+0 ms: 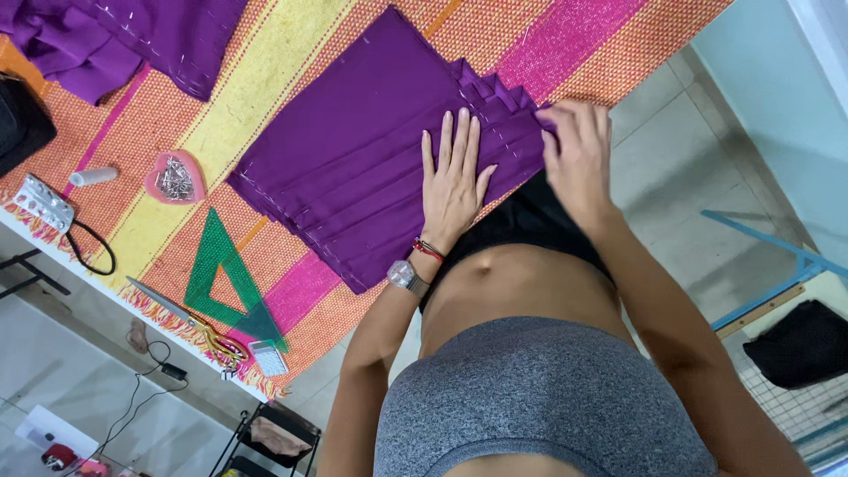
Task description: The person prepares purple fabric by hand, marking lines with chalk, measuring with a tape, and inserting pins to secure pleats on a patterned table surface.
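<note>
Pressing flat on smooth purple pleated cloth (371, 159), the left hand (453, 181) lies with fingers (460, 132) spread open at the frame's middle. Just right of it, the right hand (579, 150) pinches the cloth's stepped, folded edge. Under both lies one coarse woven striped mat (265, 71) on the worktop. Lower left: one green plastic triangle ruler (221, 283) and one pair of scissors (190, 322). Farther left sit one pink heart-shaped pin dish (175, 177) and one white thread spool (93, 176). A second purple cloth (132, 35) fills the upper left.
</note>
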